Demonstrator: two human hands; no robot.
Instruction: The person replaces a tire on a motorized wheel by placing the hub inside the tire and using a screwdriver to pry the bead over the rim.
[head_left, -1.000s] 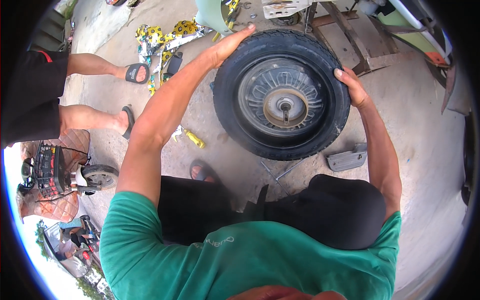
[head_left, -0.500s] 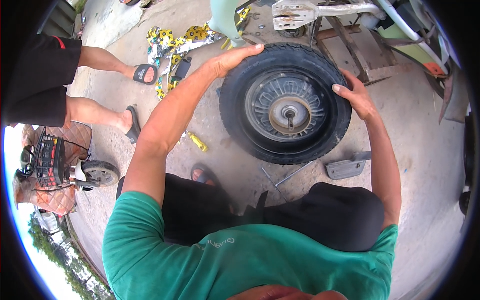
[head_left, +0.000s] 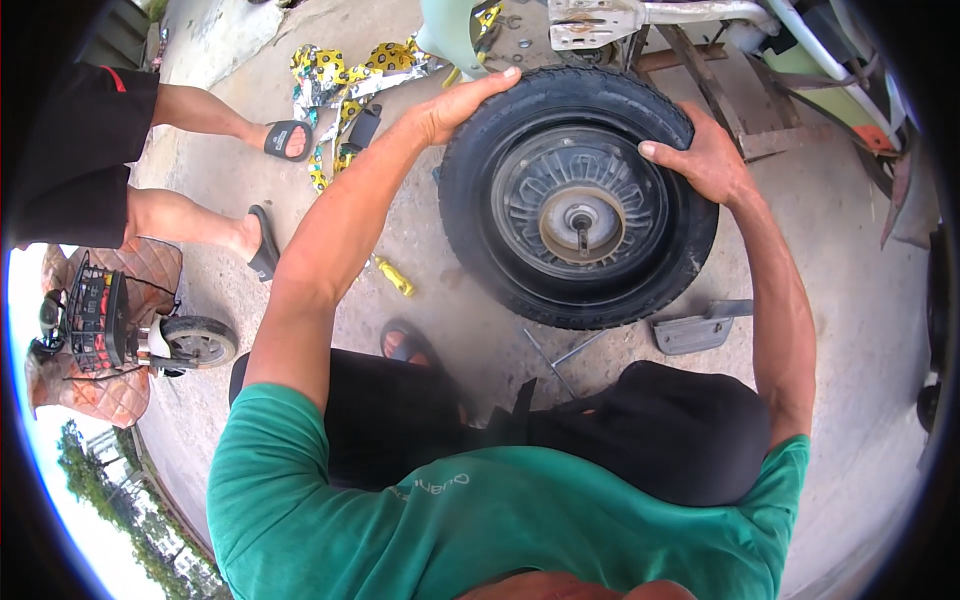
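Observation:
Both my hands are on a black scooter tire (head_left: 475,215) that sits around a grey hub-motor wheel (head_left: 535,190), its axle (head_left: 583,235) pointing up toward me. My left hand (head_left: 462,108) lies along the upper left tread, thumb stretched over the sidewall edge, its fingers partly hidden behind the tire. At the upper right, my right hand (head_left: 705,155) grips the tire, the thumb pressed on the sidewall and the fingers wrapped over the tread. Below the wheel lie a metal cross-shaped wrench (head_left: 556,362) and a grey footrest-like part (head_left: 692,333).
A yellow-handled screwdriver (head_left: 397,279) lies left of the wheel, with crumpled yellow patterned wrapping (head_left: 365,75) beyond it. Another person's sandaled foot (head_left: 288,140) is at the left, near a parked scooter (head_left: 195,343). A rusty metal frame (head_left: 710,90) and scooter parts stand at the far right.
My right hand has shifted inward and up over the tire, its thumb farther onto the sidewall. The tire has tilted or shifted slightly up and right; my left hand has risen a little.

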